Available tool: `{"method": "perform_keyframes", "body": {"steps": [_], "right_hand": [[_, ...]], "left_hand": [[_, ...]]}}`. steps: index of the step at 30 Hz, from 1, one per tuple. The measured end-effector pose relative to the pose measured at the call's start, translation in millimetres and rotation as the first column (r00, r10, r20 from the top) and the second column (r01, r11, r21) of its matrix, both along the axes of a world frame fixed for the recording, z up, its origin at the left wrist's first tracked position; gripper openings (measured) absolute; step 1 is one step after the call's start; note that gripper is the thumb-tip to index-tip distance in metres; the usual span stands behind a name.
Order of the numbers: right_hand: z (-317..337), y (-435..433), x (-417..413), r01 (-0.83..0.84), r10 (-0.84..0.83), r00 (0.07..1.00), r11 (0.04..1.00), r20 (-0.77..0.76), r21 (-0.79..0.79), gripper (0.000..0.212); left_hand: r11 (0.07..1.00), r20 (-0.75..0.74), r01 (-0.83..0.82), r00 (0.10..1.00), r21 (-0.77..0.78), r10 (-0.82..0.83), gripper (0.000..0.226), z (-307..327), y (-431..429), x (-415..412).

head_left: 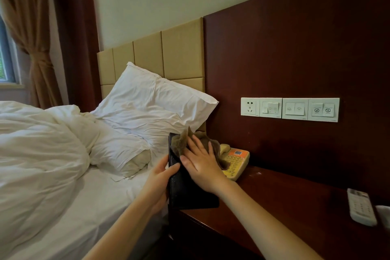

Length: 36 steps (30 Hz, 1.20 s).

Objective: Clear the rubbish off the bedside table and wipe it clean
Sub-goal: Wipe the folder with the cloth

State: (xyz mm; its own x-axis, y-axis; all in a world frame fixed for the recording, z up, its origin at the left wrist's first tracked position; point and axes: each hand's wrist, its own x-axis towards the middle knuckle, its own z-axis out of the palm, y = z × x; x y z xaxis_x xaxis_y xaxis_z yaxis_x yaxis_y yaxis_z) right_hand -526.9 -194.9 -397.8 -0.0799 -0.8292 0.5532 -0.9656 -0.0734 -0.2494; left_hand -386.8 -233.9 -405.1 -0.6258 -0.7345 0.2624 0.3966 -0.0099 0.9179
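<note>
**Wiping in hand, seen from the head camera.** I hold the black board (186, 194) upright on its edge with my left grip (162, 177). The thumb lies on its front face and the fingers curl round behind, so the face is turned toward the other hand. My right grip (202, 164) is spread, fingers straight, and presses the brown cloth (179, 143) flat against the board's upper half; I judge that an open palm bears on more cloth than a pinch would. Just behind the right grip, partly hidden by the cloth, a yellow telephone (236, 160) sits on the worktop (285, 207), which runs below and to the right of both grips. Well to the right lies a white remote (360, 207). The board is probably raised so that it and the wood under it can both be wiped. Left of the left grip is the bed (52, 164).
</note>
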Motion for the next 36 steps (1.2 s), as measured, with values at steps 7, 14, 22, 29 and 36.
{"method": "perform_keyframes", "body": {"steps": [7,14,22,29,36], "right_hand": [[-6.6,-2.5,-15.5,0.094,-0.095,0.988,0.995,0.123,0.014,0.048],[2.9,-10.3,3.3,-0.045,0.046,0.999,0.998,0.029,-0.038,0.048],[4.9,-12.3,-11.8,0.104,-0.101,0.984,0.995,0.145,-0.012,0.049],[13.1,-23.0,10.5,-0.059,0.059,0.998,0.989,-0.005,-0.134,0.054],[15.9,-14.1,-34.1,0.213,-0.202,0.927,0.977,0.316,0.001,0.046]], "left_hand": [[0.992,0.039,0.123,0.992,0.016,-0.123,0.041,-1.7,2.8,7.2],[0.985,-0.053,0.167,0.985,0.045,-0.165,0.044,7.6,3.0,-0.2],[0.990,-0.006,0.133,0.991,0.042,-0.132,0.047,3.0,3.2,-1.6],[0.985,-0.144,0.125,0.984,0.116,-0.107,0.047,8.9,2.6,-7.7],[0.983,-0.019,0.172,0.985,0.059,-0.171,0.045,-1.1,3.1,4.2]]}}
